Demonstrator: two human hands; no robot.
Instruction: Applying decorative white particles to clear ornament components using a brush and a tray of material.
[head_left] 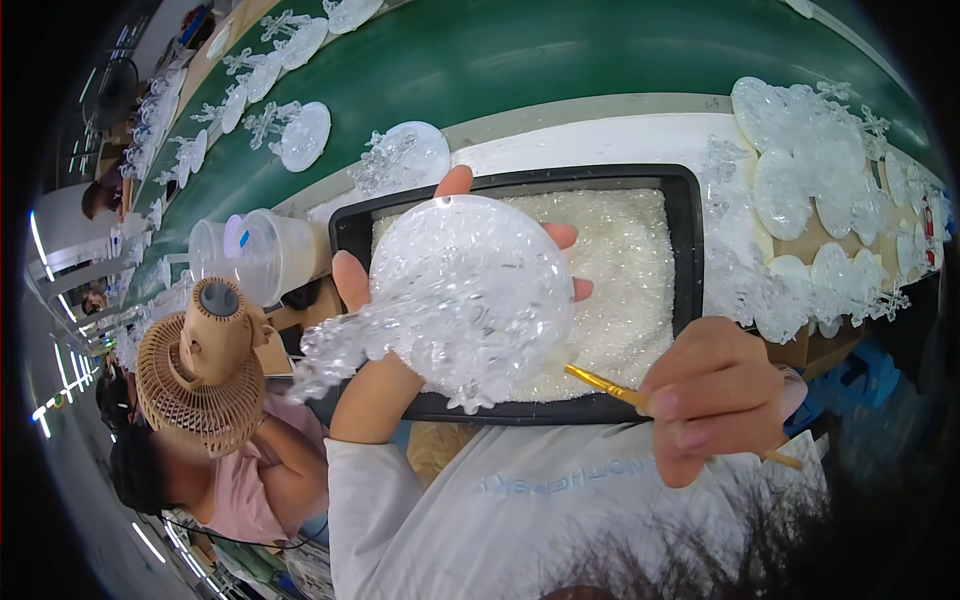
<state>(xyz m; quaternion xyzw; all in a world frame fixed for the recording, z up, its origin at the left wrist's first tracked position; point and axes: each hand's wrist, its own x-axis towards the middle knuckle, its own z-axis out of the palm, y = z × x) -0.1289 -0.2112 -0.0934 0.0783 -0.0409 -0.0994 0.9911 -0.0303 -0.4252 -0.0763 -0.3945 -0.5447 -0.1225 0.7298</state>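
My left hand (351, 281) supports a round, clear, glittery disc (475, 245) from below, fingertips showing past its edge. A cluster of clear plastic shapes (350, 340) lies across the disc and juts out beyond its lower left. My right hand (715, 395) is closed around a thin paintbrush (605, 388) with a gold ferrule, its tip pointing left, close to the disc's lower right edge. Under the disc is a black rectangular tray (687, 250) filled with sparkling whitish granules (625, 290). What touches the disc's underside is hidden.
Many similar discs (800, 170) crowd the right side, and more (303, 137) lie along the green belt (540, 60). Clear plastic tubs (275, 258) stand left of the tray. Beside them are a tan fan (200, 370) and a person in pink (250, 490).
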